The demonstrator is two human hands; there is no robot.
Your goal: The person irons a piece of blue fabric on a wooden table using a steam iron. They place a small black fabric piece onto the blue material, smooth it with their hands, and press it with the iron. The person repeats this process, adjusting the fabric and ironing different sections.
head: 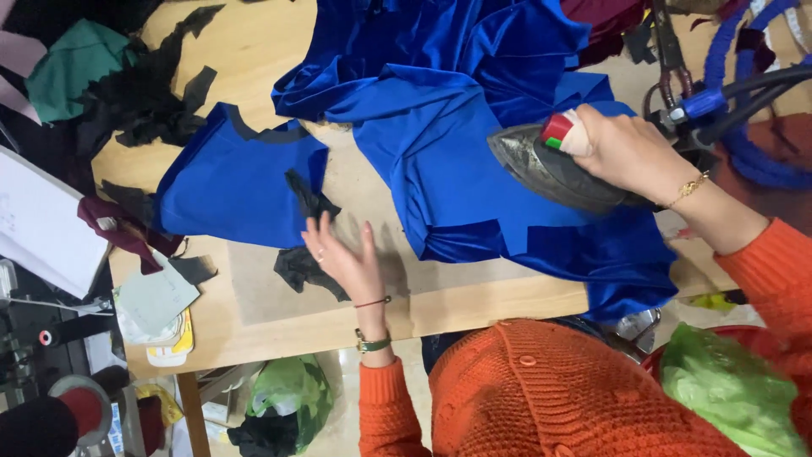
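My right hand [624,151] grips the handle of a dark, worn iron [541,169] with a red and green knob, its soleplate resting on shiny blue fabric [440,127]. The fabric lies bunched across the wooden table [279,313]. My left hand [342,258] lies flat with fingers spread on the table's pale pad, fingertips touching a black fabric scrap [304,203] beside a separate blue piece [228,186] trimmed with black. Both arms wear orange knit sleeves.
Black scraps [161,93] and green cloth [72,63] lie at the table's far left. Paper notes [152,296] sit at the left edge. Blue hoses and cords [744,110] run at the right. A green plastic bag [727,389] sits low right.
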